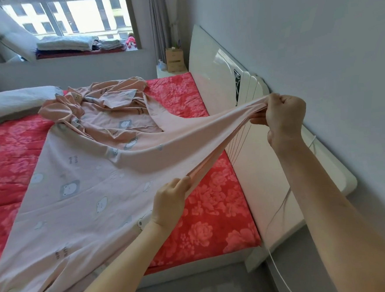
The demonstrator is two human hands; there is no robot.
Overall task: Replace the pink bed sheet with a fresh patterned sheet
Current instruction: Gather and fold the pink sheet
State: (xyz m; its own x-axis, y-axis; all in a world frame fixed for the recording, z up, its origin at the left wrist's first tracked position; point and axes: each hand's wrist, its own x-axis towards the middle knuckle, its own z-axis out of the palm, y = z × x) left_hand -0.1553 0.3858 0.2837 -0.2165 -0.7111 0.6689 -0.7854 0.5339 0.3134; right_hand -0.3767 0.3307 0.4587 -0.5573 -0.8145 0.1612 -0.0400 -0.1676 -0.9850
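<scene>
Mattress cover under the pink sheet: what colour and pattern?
Red mattress cover with pink flowers; head view.

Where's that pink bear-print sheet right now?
In the head view the pink sheet lies loose across the red floral cover, one edge stretched between the left hand and the right hand near the white headboard.
</scene>
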